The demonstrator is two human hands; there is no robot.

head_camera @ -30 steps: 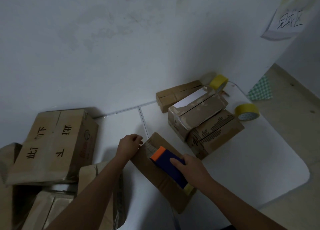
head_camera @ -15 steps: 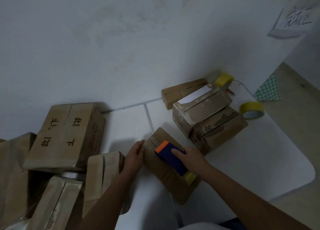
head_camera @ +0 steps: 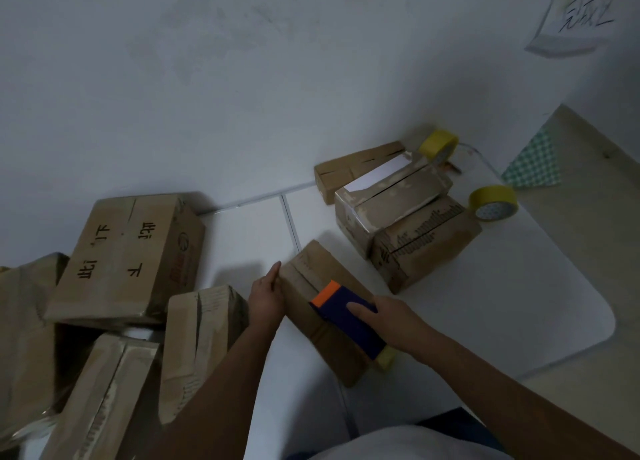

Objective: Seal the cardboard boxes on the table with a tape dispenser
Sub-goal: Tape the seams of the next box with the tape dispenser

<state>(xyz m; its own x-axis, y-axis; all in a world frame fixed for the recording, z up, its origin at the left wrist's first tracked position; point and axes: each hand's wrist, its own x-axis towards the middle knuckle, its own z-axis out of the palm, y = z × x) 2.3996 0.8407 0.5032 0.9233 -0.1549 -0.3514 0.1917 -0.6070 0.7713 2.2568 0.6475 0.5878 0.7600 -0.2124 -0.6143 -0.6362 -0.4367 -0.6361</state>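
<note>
My left hand lies flat, fingers straight, against the side of the long box on the table; a second ago it was a fist at the box's far corner. My right hand grips the tape dispenser on the box's top, near the seam. Other boxes behind are closed.

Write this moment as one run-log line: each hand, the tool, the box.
left hand: braces box side | right hand: grips dispenser | dispenser: on box top | box: on table
</note>
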